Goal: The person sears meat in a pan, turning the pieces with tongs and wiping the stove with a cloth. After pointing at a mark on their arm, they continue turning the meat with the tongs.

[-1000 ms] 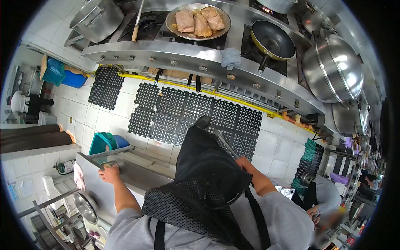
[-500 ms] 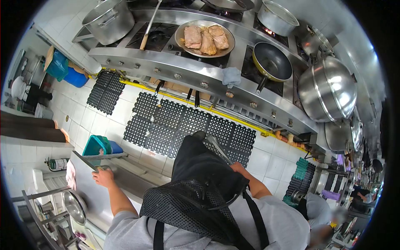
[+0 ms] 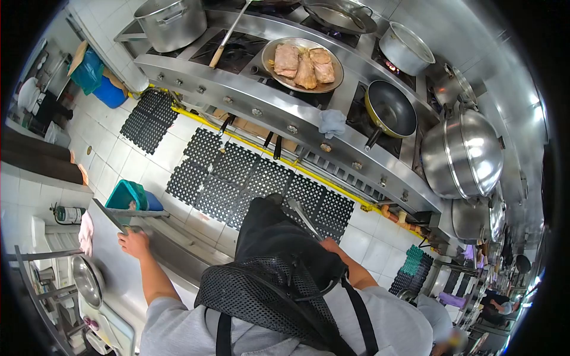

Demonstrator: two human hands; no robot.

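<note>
My left hand [image 3: 134,243] lies at the edge of the steel counter [image 3: 110,237], its fingers closed over a small greenish scouring pad [image 3: 132,229] that is mostly covered. Down beside my leg, my right hand [image 3: 331,245] grips the end of long metal tongs [image 3: 305,217], which point toward the floor mat. My grip is partly hidden by the black apron [image 3: 276,237].
On the stove [image 3: 225,98] ahead are a pan of browned meat [image 3: 304,83], a black frying pan [image 3: 392,107], a grey cloth [image 3: 332,123] and several pots. A teal bin [image 3: 127,196] stands beyond the counter. Another person [image 3: 436,317] is at the lower right.
My left hand has shifted slightly left and up along the counter edge with the pad. The whole view has tilted a little; the tongs stay in my right hand.
</note>
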